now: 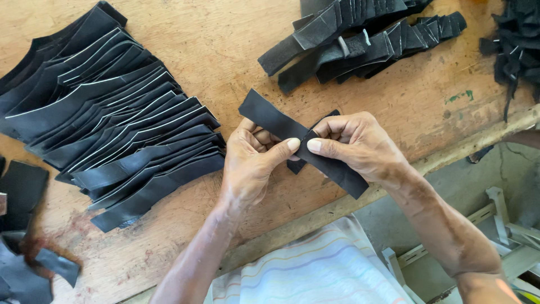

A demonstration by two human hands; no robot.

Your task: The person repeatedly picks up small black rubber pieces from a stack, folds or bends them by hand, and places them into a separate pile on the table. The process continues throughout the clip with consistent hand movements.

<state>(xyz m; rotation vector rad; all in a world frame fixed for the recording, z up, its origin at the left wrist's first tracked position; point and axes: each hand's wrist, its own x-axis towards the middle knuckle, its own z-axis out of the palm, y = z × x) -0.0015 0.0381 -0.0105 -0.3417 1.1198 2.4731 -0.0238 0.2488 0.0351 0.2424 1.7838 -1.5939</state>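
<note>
Now, fanned black leather pieces point(112, 129) lie far left on the worn wooden counter point(225, 50); the left hand point(250, 163) and right hand point(351, 143) both pinch a long black leather strip point(270, 118), perhaps two overlapped, above it; more strips point(360, 39) upper right.

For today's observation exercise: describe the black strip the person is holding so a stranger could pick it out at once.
Start at the wooden workbench, then find both hands near its front edge. Pinched between their thumbs is one long black leather strip, slanting up-left to down-right. Unlike the fanned stacks of black pieces around it, it is single and lifted.
</note>
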